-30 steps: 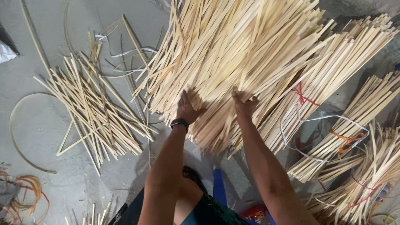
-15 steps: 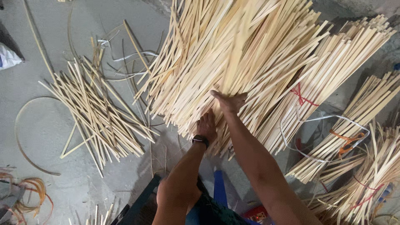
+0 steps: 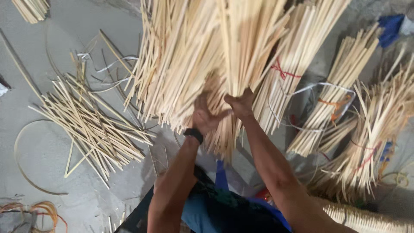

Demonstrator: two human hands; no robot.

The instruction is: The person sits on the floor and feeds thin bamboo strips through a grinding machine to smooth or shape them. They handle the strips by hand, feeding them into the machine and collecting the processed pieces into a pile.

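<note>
A big loose bundle of pale bamboo sticks (image 3: 194, 56) fans out from the middle of the view to the top. My left hand (image 3: 203, 116), with a black wrist band, grips the bundle's lower ends from the left. My right hand (image 3: 239, 105) clasps the same stick ends from the right, and the two hands almost touch. Both sets of fingers are curled around the sticks.
A scattered pile of short sticks (image 3: 90, 125) lies on the grey floor at the left, with loose strips and a thin curved hoop (image 3: 21, 164). Tied stick bundles (image 3: 340, 86) lie to the right, bound with red and white strings. My knees are below.
My hands have come together at the bundle's lower ends and closed around them. The view has moved closer, and the bundle has shifted right.
</note>
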